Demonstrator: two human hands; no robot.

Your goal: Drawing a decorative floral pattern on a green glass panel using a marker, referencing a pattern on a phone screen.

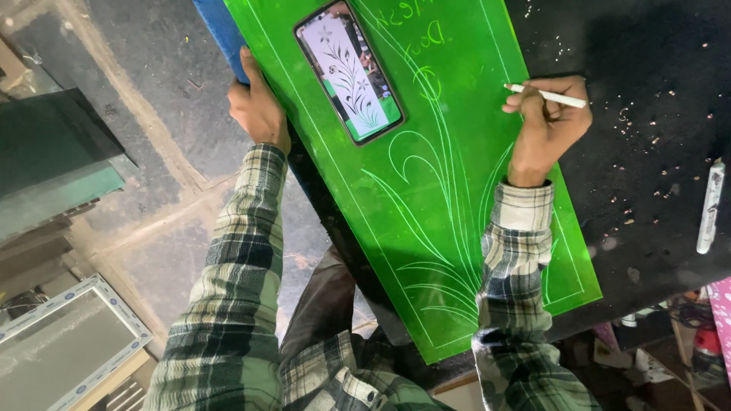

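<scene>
Long green drawing panel (426,228) runs from upper centre to lower right of frame. Right hand (547,122) pinches a slim white marker (550,96) at its right edge; left hand (257,106) clasps the left edge.

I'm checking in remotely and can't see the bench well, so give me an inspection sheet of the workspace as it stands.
Surface: black worktop, dusty.
Job's things: green panel with white leaf line-work; phone lying on it, showing a floral pattern.
Clutter: small chips scattered on the worktop; white marker near the right edge.
Hands: left hand grips the panel's left edge; right hand holds a white pen over the panel.
Cables: nothing seen.
Surroundings: concrete floor; framed glass pane lower left.
</scene>
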